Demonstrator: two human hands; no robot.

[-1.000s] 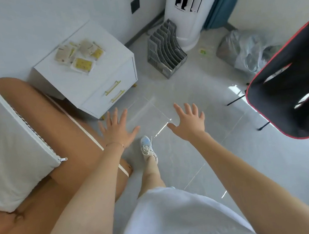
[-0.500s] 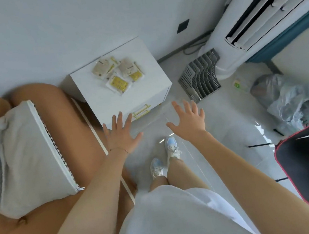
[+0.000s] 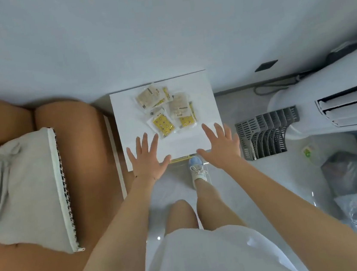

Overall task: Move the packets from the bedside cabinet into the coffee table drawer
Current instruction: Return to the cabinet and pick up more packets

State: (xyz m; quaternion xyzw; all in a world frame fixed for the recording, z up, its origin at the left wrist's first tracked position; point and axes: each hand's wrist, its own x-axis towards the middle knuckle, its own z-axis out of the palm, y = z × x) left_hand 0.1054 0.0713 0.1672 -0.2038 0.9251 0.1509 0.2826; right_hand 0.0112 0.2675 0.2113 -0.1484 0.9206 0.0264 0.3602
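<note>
packets (image 3: 166,111) are heaped on the bedside cabinet (image 3: 203,109); left hand (image 3: 146,159) and right hand (image 3: 219,146) are held spread, empty, before them, file rack (image 3: 267,133) alongside.

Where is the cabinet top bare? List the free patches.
On the bedside cabinet, the left strip beside the packets is bare; so is the near edge under the left hand and right hand, and a narrow right strip. The far middle is crowded.

The white bedside cabinet (image 3: 202,100) top carries a loose cluster of perhaps five overlapping packets (image 3: 166,112).
</note>
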